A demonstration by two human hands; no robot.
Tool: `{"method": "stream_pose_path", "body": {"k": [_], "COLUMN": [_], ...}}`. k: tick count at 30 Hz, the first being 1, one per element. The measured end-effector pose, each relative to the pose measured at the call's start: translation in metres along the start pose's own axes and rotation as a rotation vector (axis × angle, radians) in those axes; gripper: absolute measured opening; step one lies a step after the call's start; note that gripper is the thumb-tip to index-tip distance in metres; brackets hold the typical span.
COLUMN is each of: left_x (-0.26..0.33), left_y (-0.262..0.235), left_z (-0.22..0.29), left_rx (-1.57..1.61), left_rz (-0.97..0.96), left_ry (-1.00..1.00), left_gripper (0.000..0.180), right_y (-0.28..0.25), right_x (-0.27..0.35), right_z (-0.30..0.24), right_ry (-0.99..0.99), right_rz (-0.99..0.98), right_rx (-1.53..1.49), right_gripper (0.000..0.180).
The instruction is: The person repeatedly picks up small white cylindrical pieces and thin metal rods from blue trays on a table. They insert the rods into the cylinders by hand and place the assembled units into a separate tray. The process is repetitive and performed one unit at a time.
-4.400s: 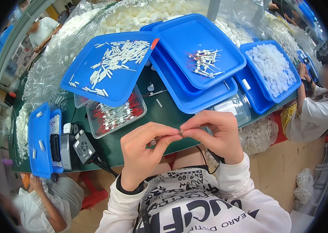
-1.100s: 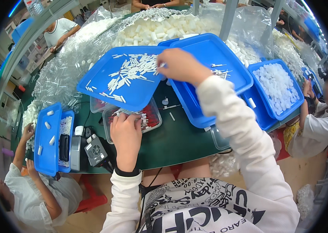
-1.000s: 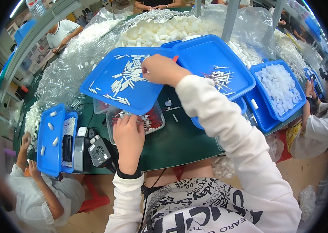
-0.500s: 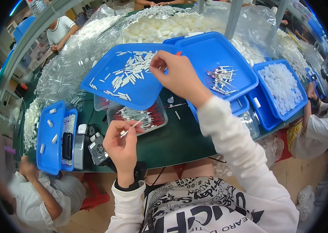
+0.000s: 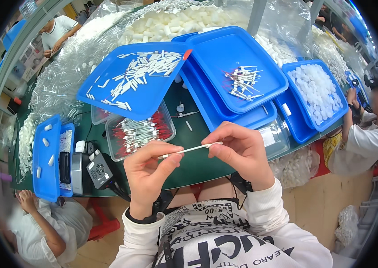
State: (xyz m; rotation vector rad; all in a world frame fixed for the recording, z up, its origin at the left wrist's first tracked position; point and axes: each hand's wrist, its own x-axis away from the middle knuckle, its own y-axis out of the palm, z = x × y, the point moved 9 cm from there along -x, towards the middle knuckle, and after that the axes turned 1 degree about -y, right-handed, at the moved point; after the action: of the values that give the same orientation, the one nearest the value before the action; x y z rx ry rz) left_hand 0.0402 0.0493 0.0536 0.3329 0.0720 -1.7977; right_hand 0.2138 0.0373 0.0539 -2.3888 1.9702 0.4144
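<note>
- Head view: the left hand (image 5: 151, 172) pinches a thin white rod (image 5: 193, 148) between thumb and forefinger; its other fingers curl in, and a short end of the rod pokes out to their left.
- The right hand (image 5: 248, 155) pinches the rod's other end between thumb and forefinger, where a slightly thicker white part shows at the tip.
- The two hands are apart, with the rod's bare middle spanning the gap, its right end a little higher in the picture.
- The rod is held above the green table (image 5: 198, 172), near its front edge.
- Beyond the left hand is a clear box (image 5: 171, 127) of white sticks (image 5: 142, 131) with red ends.
- A blue tray (image 5: 151, 96) of short white pieces (image 5: 137, 67) overlaps the box's far side.
- Beyond the right hand, another blue tray (image 5: 215, 58) holds a small heap of sticks (image 5: 243, 82).
- A loose white tube (image 5: 189, 126) lies on the table between the box and the trays.
</note>
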Motion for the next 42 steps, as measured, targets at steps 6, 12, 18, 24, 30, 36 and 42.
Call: {"method": "stream_pose_path", "body": {"k": [6, 12, 18, 24, 30, 36, 42], "left_x": [-0.001, 0.002, 0.003, 0.005, 0.007, 0.010, 0.013], "left_y": [0.013, 0.026, 0.021, 0.010, 0.026, 0.019, 0.027], "left_z": [0.020, 0.024, 0.007, 0.004, 0.027, 0.024, 0.038], "left_rx": [-0.372, -0.644, -0.434, -0.320, -0.518, -0.490, -0.568], "left_rz": [-0.061, -0.097, -0.027, 0.010, -0.092, -0.085, -0.113], "left_ry": [0.177, 0.266, 0.058, 0.013, 0.198, 0.211, 0.308], "left_gripper": [0.018, 0.021, 0.023, 0.015, 0.019, 0.020, 0.017], "right_y": [-0.008, -0.007, 0.000, 0.003, 0.013, 0.011, 0.015], "right_x": [0.009, 0.013, 0.017, 0.018, 0.017, 0.021, 0.026], "right_z": [0.000, -0.026, -0.027, -0.033, -0.031, -0.034, -0.041], "right_ry": [0.072, -0.177, -0.332, -0.386, -0.403, -0.415, -0.508], "right_rz": [-0.004, 0.009, 0.109, 0.123, 0.066, 0.114, 0.114], "right_rx": [0.003, 0.582, 0.760, 0.706, 0.650, 0.693, 0.730], "right_gripper": [0.015, 0.014, 0.010, 0.010, 0.010, 0.011, 0.012]}}
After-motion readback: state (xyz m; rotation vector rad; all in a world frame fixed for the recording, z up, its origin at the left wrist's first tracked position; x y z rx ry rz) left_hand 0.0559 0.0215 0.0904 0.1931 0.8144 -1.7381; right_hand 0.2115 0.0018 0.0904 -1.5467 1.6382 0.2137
